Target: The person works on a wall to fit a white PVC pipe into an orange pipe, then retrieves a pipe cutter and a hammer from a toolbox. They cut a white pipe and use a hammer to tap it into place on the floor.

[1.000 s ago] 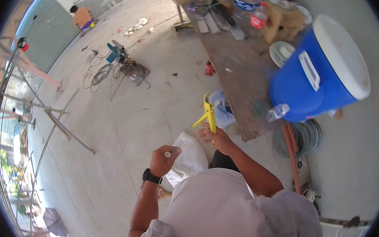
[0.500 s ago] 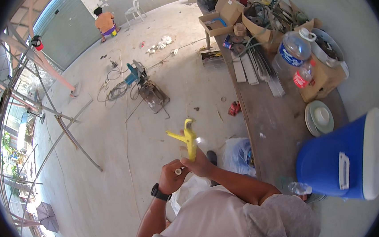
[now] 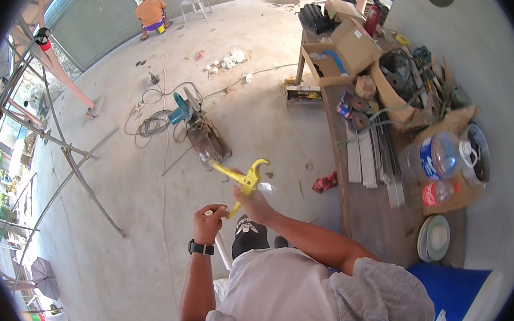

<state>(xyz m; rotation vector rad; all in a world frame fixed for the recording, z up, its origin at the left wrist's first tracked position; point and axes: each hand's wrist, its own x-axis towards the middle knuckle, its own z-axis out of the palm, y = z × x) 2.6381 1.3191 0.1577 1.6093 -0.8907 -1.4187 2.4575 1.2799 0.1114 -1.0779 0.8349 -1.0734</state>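
Head view: my right hand (image 3: 256, 206) grips the cutter (image 3: 250, 183) hook-outward, likely sparing my fingers, while my left hand (image 3: 206, 226) clasps a tube (image 3: 208, 212).

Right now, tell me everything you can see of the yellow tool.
The yellow tool looks like painted metal, with a curved, hooked head and two handles spread apart. It is tilted, hook toward the upper right of the picture, gripped by the right hand. Its lower end is close to the left hand; whether they touch, I can't tell.

White lettering (image 3: 245, 223) on black legwear (image 3: 249, 242); blue label (image 3: 428, 160), red label (image 3: 430, 194) on bottles (image 3: 447, 156)
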